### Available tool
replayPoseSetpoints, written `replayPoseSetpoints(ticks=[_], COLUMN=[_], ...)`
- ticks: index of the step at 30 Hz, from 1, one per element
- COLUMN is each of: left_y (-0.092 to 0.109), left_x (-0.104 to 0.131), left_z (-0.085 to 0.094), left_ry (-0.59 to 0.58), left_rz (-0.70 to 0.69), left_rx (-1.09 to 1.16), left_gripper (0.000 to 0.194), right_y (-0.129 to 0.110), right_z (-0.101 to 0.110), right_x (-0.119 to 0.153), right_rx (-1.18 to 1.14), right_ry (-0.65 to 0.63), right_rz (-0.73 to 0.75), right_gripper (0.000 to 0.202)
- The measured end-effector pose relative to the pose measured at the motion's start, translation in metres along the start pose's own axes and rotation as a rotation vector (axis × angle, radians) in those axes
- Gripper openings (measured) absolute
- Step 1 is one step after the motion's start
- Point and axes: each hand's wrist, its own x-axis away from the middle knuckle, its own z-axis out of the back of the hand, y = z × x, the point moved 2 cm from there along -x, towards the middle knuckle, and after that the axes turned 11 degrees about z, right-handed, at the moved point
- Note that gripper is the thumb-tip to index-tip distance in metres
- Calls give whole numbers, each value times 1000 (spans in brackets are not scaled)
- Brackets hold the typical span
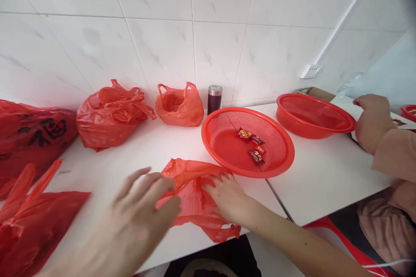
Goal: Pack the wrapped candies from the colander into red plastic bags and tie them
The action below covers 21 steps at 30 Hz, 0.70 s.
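Observation:
A thin red plastic bag (196, 197) lies crumpled near the table's front edge, one handle loop hanging toward me. My right hand (227, 197) rests on the bag at its right side, fingers spread and partly inside its mouth. Left of the bag, my left hand (143, 207) hovers with fingers apart and slightly bent, holding nothing. Just beyond my right hand stands a red mesh basket (224, 147). Several small wrapped snacks lie in it, among them a red and yellow packet (244, 134) and a dark red packet (256, 156).
Filled red bags (105, 121) stand along the left, with a smaller red bag (180, 106) and a dark tumbler (214, 100) by the tiled wall. Another red basket (315, 117) is at right, near a co-worker's arm (373, 117). A seam (279, 199) divides the white tables.

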Motion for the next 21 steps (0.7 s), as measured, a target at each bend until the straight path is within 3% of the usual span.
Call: replayPoseSetpoints(ticks=[2,4,6,8,10,12,15,17,19,21], left_y=[21,17,-9,-47,-77,-92,-87,-76,-68,-62], left_x=[-10,-18,-26,-35,-43,-46,-43,-38,-36,-36], left_z=[-21,-51,-77,-87,-83,-72,-54,-43,-32,-23], left_ry=[24,-82,-141,-143,-189,-311,-488,-537,-563,-561], left_rz=[-51,-37,26,158,257,290,252,193,127,88], left_rx=[-54,-115,-225,-332,-398,-362,-139,12,165,329], left_gripper=[13,8,25,41,42,51,74,80,78,67], right_y=[-7,-10,-9,-5,-1,2,8,17,38,75], right_z=[-1,-9,-19,-27,-28,-20,6,33,62,86], right_x=[-8,-12,-12,-8,-2,4,16,22,21,11], right_rx=[35,65,98,137,178,216,128,-118,-402,-515], right_ry=[34,32,-28,-109,-180,-221,-188,-91,37,176], right_rz=[9,35,97,174,197,171,168,259,340,271], right_gripper=[46,40,45,48,35,18,15,18,22,26])
